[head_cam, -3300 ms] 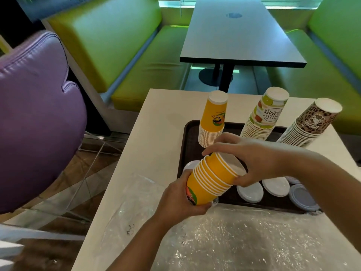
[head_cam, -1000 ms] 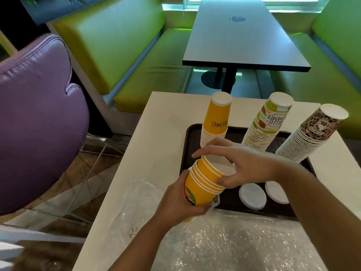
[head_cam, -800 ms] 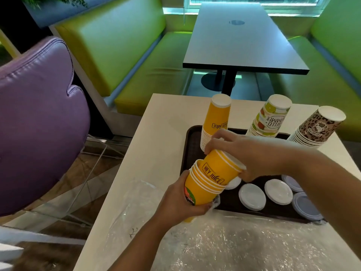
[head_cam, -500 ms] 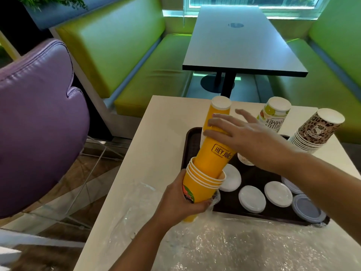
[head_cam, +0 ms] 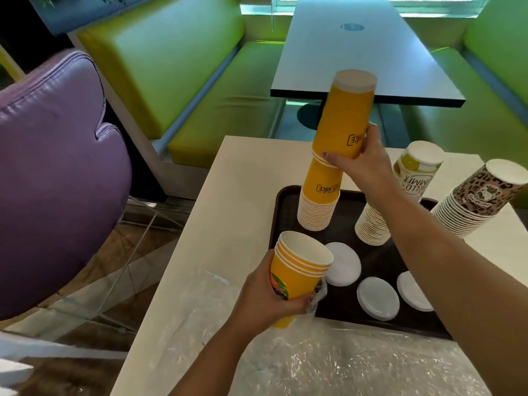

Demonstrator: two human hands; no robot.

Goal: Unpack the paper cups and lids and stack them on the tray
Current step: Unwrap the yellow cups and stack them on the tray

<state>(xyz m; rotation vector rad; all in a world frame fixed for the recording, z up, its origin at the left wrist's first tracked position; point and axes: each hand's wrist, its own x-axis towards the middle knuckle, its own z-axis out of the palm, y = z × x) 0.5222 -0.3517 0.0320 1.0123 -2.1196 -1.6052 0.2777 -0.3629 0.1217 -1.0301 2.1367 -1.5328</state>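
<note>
Gripping inverted yellow cup point(head_cam: 344, 115) over tray's point(head_cam: 281, 201) left-edge stack point(head_cam: 317, 207), right hand point(head_cam: 364, 164); left hand point(head_cam: 265, 298) clasps nested cups point(head_cam: 297, 267).

Right hand point(head_cam: 363, 164) holds an inverted yellow cup point(head_cam: 344, 115) atop the yellow stack point(head_cam: 318, 201) on the tray point(head_cam: 281, 207); left hand point(head_cam: 265, 298) grips nested cups point(head_cam: 297, 270).

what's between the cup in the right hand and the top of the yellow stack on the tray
Nothing visible. The right hand holds the upside-down yellow cup directly over the yellow stack on the tray, its rim already at the stack's top. The other stacks and lids sit off to the side.
</note>
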